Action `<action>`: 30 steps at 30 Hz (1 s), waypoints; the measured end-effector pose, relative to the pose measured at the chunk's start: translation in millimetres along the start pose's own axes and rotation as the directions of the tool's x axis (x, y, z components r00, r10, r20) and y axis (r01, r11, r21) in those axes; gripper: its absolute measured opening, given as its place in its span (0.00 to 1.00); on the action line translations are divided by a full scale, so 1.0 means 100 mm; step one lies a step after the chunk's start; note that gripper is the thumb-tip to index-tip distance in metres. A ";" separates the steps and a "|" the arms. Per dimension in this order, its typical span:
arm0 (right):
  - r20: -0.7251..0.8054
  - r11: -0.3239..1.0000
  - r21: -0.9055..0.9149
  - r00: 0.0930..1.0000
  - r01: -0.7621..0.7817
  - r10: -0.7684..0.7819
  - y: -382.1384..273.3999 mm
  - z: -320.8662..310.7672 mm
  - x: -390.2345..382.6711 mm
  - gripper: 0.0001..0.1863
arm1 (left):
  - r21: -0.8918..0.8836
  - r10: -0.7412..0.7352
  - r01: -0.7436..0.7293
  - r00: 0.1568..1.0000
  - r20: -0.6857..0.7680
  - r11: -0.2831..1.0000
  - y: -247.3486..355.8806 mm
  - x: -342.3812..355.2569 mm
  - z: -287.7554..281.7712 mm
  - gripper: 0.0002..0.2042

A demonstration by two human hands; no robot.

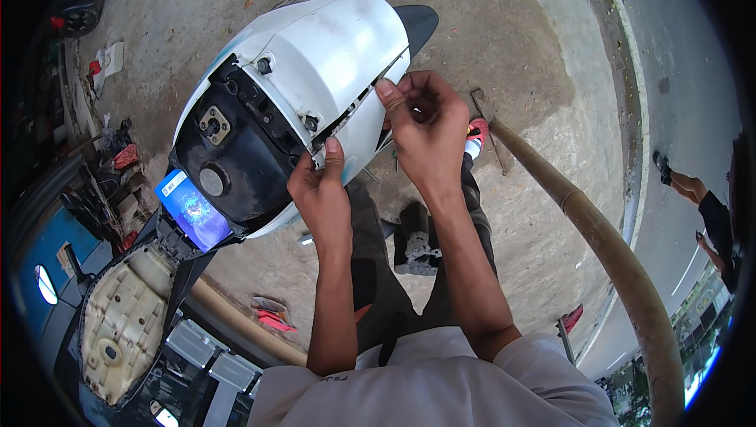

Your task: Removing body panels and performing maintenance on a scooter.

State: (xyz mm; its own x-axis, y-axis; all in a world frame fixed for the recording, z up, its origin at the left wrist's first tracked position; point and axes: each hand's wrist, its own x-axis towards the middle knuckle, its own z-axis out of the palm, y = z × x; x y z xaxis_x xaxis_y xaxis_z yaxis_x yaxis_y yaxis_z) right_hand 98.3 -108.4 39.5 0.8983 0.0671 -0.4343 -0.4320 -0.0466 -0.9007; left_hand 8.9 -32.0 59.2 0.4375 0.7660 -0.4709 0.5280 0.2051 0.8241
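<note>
A white scooter rear body [331, 49] with a dark tail piece [417, 29] fills the upper middle, a black under-seat section [213, 175] showing. An open seam runs along its right side panel [362, 136]. My left hand [323, 191] holds the panel's lower edge, thumb on top by the seam. My right hand [425, 120] grips the panel edge higher up, thumb pressed at the seam and fingers curled, partly hidden. A phone with a lit screen [193, 207] lies at the front of the black section. The opened seat [126, 325] shows its cream underside at lower left.
A bamboo pole [591, 230] slants along the right over concrete ground [535, 73]. Scattered parts and red cloths [126, 158] lie at left. Another person [713, 238] is at the far right by the road [669, 96]. My feet stand below the scooter's right side.
</note>
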 end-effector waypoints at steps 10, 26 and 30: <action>-0.029 0.999 -0.007 0.999 -0.032 0.032 -0.12 0.01 -0.01 0.12 | 0.012 -0.006 0.005 0.996 0.087 1.000 0.00 0.06 -0.03 0.18; -0.008 0.942 0.335 1.000 -0.004 0.006 0.15 0.09 0.16 0.13 | 0.119 -0.004 -0.003 0.998 0.066 0.993 0.06 0.13 -0.10 0.18; 0.030 0.963 0.270 0.999 0.018 -0.027 0.16 0.09 0.14 0.12 | 0.724 0.265 -0.271 0.956 0.125 0.634 0.33 0.12 -0.24 0.27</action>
State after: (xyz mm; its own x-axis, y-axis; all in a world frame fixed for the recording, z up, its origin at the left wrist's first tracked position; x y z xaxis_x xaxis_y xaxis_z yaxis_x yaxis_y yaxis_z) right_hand 103.1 -99.6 18.4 0.9070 0.0982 -0.4096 -0.4212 0.2259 -0.8784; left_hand 13.8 -1.4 89.0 0.6495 0.7104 -0.2709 0.7434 -0.5185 0.4225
